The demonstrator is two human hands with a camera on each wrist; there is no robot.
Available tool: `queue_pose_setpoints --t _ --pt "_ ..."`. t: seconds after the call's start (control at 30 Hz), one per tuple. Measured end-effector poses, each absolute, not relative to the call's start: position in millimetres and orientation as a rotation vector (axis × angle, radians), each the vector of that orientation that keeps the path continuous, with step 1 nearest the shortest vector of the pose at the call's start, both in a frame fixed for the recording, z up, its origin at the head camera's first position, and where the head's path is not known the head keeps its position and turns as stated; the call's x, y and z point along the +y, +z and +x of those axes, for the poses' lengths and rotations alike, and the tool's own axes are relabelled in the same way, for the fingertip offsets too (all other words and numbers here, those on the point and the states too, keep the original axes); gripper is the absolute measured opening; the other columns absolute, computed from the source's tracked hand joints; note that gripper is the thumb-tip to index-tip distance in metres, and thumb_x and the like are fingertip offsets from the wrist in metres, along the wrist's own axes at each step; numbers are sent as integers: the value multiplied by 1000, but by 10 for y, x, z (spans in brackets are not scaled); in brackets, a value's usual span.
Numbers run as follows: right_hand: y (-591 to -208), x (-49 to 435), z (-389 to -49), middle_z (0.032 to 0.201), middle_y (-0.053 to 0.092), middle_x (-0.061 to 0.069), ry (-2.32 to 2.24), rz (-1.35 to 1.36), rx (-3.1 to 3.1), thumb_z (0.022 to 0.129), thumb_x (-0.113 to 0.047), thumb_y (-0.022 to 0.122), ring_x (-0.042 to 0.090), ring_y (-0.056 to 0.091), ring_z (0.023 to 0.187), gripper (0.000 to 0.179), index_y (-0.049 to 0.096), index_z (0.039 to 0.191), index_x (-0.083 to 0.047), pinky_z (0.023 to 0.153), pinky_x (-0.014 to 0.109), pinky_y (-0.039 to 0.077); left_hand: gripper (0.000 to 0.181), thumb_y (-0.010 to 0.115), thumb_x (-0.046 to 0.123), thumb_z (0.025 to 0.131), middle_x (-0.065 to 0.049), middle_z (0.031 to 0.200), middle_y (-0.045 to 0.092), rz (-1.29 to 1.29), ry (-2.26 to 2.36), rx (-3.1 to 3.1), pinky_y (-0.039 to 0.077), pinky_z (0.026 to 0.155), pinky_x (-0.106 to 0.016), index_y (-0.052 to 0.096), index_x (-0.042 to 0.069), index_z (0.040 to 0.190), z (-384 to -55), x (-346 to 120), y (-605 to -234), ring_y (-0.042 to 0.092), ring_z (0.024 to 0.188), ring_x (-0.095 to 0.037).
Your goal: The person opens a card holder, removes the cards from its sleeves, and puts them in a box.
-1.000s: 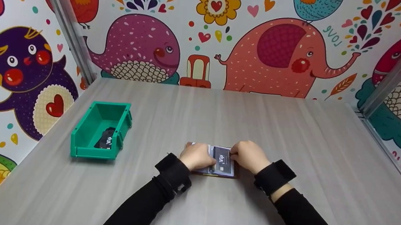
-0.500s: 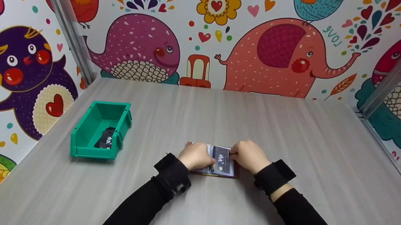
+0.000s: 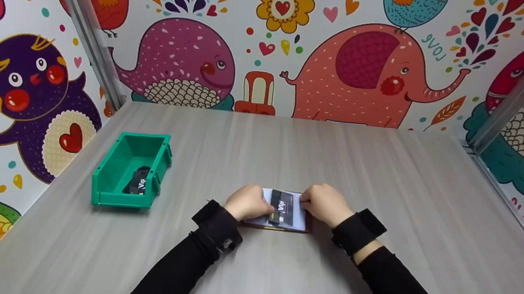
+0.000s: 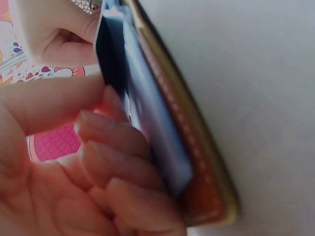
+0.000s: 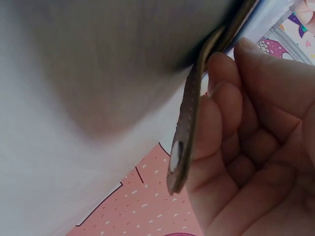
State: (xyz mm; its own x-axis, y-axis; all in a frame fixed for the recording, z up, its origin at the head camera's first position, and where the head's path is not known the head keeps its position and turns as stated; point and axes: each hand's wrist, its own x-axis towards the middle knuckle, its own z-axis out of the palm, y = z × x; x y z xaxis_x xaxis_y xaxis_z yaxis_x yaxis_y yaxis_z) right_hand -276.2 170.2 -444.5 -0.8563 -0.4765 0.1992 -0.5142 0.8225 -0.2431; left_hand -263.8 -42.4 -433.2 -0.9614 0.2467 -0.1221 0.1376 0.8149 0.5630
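Observation:
An unfolded brown card holder [image 3: 308, 229] with pale clear sleeves lies on the table in front of me. Over its middle is a black card [image 3: 283, 208] lettered "Vip", a little tilted. My left hand [image 3: 249, 203] pinches the black card at its left edge; in the left wrist view, thumb and fingertips meet at a dark sheet [image 4: 113, 59] standing up from the sleeves. On the far side, my right hand [image 3: 326, 204] grips the holder's right edge between thumb and curled index finger. Its snap strap [image 5: 184, 128] hangs past the fingers in the right wrist view.
A green bin [image 3: 103, 197] stands on the left of the table, with several black cards [image 3: 138, 181] inside. Walls printed with cartoon animals close off the back and sides of the wood-grain table [image 3: 386, 170].
My left hand has moved slightly left, and the black card has shifted and tilted left with it, baring more pale sleeve on the right. The right hand holds still.

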Motion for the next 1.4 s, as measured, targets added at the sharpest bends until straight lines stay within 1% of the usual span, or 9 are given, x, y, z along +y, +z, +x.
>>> queue_pose_setpoints --t 0.17,0.4,0.73,0.83,1.17,1.4 --pt "-4452 1706 -2767 84 73 6 439 795 -2868 80 -2 77 25 68 76 5 78 83 -6 70 43 53 26 76 23 76 1 67 56 304 891 2799 41 58 -30 57 12 61 -2642 -483 -4336 50 61 -15" --pt "-4447 1702 -2765 81 73 4 441 781 -2879 80 -2 78 20 65 71 5 77 79 -7 68 40 53 27 73 20 73 2 64 52 285 930 2787 37 53 -27 50 15 59 -2636 -547 -4323 46 57 -14" --pt "-4447 1705 -2766 76 71 1 433 807 -2853 78 -2 78 19 62 66 10 74 73 -9 64 40 52 20 71 16 72 1 68 55 221 1019 2743 39 53 -26 53 13 65 -2643 -650 -4292 49 59 -15" --pt "-4450 1707 -2767 75 70 1 435 811 -2848 78 -2 78 18 60 65 11 73 71 -9 64 40 52 19 70 16 71 1 67 55 215 1028 2757 39 53 -27 52 14 65 -2641 -673 -4280 48 58 -15" --pt "-4466 1726 -2779 71 68 1 430 869 -2814 77 -1 78 19 59 63 16 69 68 -9 63 39 51 23 65 13 70 6 58 49 236 1044 2787 35 50 -25 46 19 57 -2622 -729 -4262 45 52 -12" --pt "-4468 1730 -2770 74 69 1 435 857 -2821 79 -1 78 18 60 65 14 71 70 -9 63 38 52 33 62 13 72 9 51 37 225 1049 2799 29 46 -24 38 21 52 -2636 -767 -4232 36 47 -9"
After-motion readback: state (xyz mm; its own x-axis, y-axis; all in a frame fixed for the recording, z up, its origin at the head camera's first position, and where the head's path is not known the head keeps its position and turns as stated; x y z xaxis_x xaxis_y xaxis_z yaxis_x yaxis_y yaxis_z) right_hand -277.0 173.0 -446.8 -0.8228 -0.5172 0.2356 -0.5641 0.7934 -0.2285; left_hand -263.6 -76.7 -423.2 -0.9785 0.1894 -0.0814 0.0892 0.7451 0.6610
